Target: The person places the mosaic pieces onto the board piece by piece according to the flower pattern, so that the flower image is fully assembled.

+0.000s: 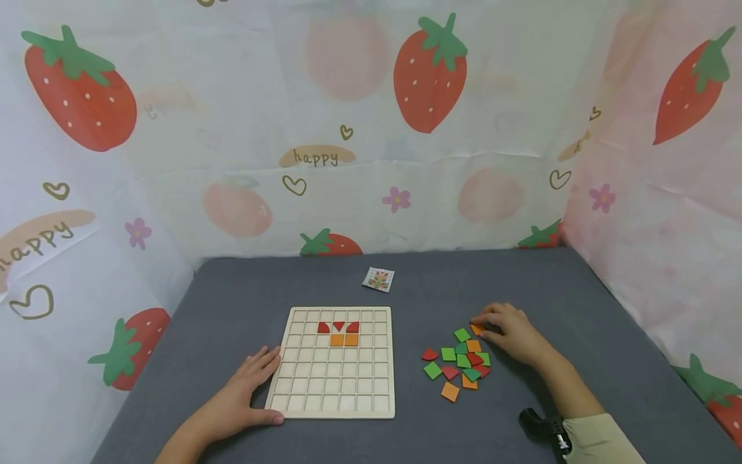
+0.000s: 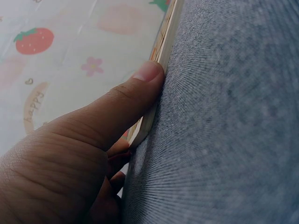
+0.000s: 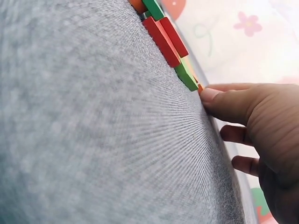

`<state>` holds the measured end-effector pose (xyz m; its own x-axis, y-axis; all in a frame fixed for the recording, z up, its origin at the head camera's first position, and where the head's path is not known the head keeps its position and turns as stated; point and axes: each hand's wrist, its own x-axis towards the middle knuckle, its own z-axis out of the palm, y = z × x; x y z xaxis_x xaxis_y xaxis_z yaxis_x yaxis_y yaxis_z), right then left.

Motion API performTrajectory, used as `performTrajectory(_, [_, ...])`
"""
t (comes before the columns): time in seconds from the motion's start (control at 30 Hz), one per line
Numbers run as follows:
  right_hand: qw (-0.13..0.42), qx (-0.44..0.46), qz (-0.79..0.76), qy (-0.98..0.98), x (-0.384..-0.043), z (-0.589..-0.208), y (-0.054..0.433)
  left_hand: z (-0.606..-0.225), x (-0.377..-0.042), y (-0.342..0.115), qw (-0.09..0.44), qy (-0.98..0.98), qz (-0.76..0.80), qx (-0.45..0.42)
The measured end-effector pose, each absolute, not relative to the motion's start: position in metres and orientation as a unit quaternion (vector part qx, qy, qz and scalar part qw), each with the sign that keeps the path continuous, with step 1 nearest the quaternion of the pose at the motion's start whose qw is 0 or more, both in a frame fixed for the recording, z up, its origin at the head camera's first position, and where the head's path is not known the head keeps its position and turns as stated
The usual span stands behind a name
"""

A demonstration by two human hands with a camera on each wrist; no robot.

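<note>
In the head view, we see a pale wooden square board with a grid of shallow cells (image 1: 346, 386) lying on the grey cloth-covered bench (image 1: 243, 303), about midway between its left and right edges. Three red pieces sit in the board's second row from the far side, a red triangle (image 1: 339, 326) between two round-sided ones; two orange square tiles (image 1: 344, 339) fill neighbouring cells in the row below. Our left hand (image 1: 240, 393) rests with fingers extended along the board's left side and thumb at its near-left corner. Between the board and the bench's right edge lies a loose heap of green, red and orange flat tiles (image 1: 464, 361). At its far-right side, our right hand (image 1: 513, 332) pinches a single orange tile (image 1: 477, 329). Near the bench's far edge we see a small white card with a coloured pattern (image 1: 379, 280).

In the left wrist view, we see the thumb pressed to the board's rim, the other fingers partly hidden behind it.

In the right wrist view, thumb and fingertip meet on the orange tile, mostly hidden, just beside a green piece (image 3: 187, 77).
</note>
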<state>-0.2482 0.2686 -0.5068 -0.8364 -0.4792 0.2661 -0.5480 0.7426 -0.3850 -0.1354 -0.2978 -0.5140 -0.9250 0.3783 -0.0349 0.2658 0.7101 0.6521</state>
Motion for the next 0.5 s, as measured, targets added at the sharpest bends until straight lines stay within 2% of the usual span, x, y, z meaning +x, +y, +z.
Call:
performTrajectory(0.23, [0.090,0.279,0.209,-0.933,-0.248,-0.506,0.267,-0.515,-0.135,-0.298,0.074,0.922,0.337,0.176])
performTrajectory(0.5, [0.081,0.252,0.244,-0.933,-0.248,-0.497,0.267,-0.514,-0.134,-0.298,0.061,0.922,0.334,0.188])
